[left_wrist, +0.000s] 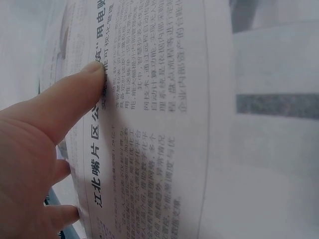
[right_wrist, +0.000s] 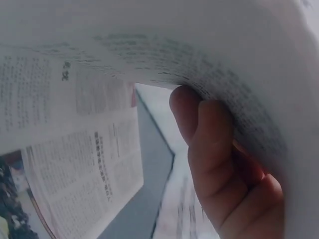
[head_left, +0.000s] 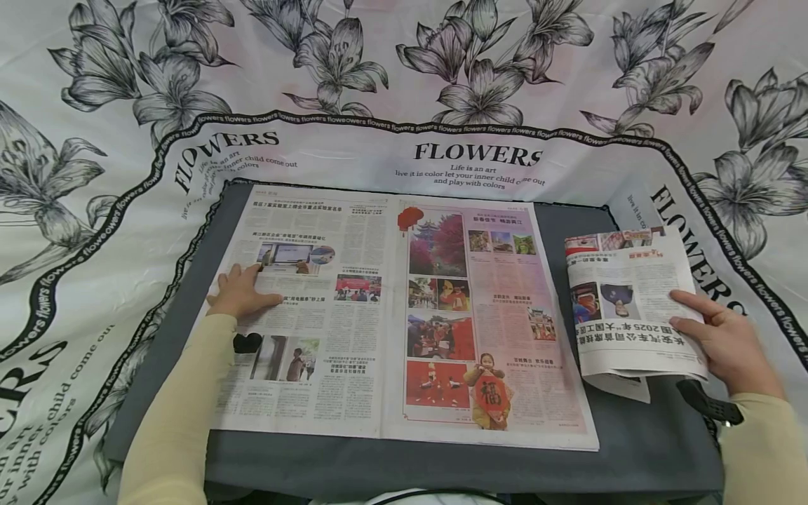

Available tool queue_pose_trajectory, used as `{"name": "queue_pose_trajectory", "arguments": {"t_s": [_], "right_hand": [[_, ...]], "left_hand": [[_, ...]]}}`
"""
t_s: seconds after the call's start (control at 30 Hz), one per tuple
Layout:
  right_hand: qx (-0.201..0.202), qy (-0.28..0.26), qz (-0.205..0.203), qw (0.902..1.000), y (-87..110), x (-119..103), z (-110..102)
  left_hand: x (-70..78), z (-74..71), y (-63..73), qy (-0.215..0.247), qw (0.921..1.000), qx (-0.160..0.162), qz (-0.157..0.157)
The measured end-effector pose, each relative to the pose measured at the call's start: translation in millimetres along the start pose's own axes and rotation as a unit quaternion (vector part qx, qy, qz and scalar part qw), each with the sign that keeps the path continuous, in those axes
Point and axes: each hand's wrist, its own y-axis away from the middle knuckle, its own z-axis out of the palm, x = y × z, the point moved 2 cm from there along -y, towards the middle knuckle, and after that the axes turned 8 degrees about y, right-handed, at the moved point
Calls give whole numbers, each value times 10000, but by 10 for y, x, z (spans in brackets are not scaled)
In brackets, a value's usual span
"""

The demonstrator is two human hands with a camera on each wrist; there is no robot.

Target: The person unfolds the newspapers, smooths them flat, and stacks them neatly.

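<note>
An open newspaper (head_left: 391, 315) lies spread on a dark grey board, its right page tinted pink with red photos. My left hand (head_left: 243, 293) rests on the left page near its outer edge, fingers spread. In the left wrist view, the thumb (left_wrist: 82, 87) lies across a printed headline. Off to the right, my right hand (head_left: 729, 337) grips a folded newspaper (head_left: 631, 301) by its right side. The right wrist view shows curled fingers (right_wrist: 214, 144) under the bent sheet (right_wrist: 149, 55). A black band (head_left: 707, 403) circles the right wrist.
The dark grey board (head_left: 379, 466) lies under the newspaper and extends past its sides. Around it hangs a white cloth (head_left: 353, 151) printed with flowers and lettering. A dark cable (head_left: 442, 494) curves along the front bottom edge.
</note>
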Motion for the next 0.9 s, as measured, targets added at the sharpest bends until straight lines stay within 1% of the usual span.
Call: {"name": "queue_pose_trajectory", "arguments": {"t_s": [0.1, 0.17, 0.23, 0.27, 0.33, 0.4, 0.43, 0.47, 0.5, 0.57, 0.63, 0.67, 0.77, 0.83, 0.9], "right_hand": [[-259, -700, -165, 9971, -56, -180, 168], [-405, -811, -344, 9953, -97, -314, 312], [-500, -768, -569, 9942, -141, -456, 477], [-513, -564, -658, 9949, -164, -534, 565], [-554, 89, -866, 9947, -210, -696, 742], [-587, 778, -1023, 9900, -262, -866, 940], [-622, 1146, -1107, 9853, -279, -947, 1035], [-686, 1532, -1199, 9785, -295, -1032, 1132], [-767, 1778, -1340, 9719, -310, -1113, 1233], [-900, 2123, -1562, 9604, -325, -1277, 1451], [-1078, 2425, -1825, 9467, -314, -1430, 1666], [-1184, 2539, -1941, 9401, -304, -1501, 1780], [-1521, 2699, -2200, 9250, -261, -1643, 2094], [-1686, 2772, -2360, 9160, -231, -1681, 2262], [-1704, 2927, -2616, 9038, -197, -1689, 2390]], "left_hand": [[-8, -20, 11, -13, 10000, -40, -30], [-14, -28, 12, -12, 10000, -64, -46], [-25, -26, 1, -18, 10000, -76, -60], [-27, -20, -5, -20, 9999, -71, -70], [-34, -8, -22, -26, 9999, -49, -89], [-40, 4, -39, -24, 9999, -37, -107], [-41, 10, -43, -27, 9999, -33, -112], [-42, 14, -45, -17, 9999, -33, -118], [-47, 15, -48, -13, 9999, -38, -127], [-54, 17, -49, -16, 9999, -41, -142], [-51, 16, -41, -23, 9999, -30, -158], [-51, 16, -37, -19, 9999, -23, -168], [-37, 9, -25, 6, 9999, 3, -165], [-31, 8, -22, 21, 9999, 8, -156], [-30, 12, -22, 15, 9999, -7, -146]]}}
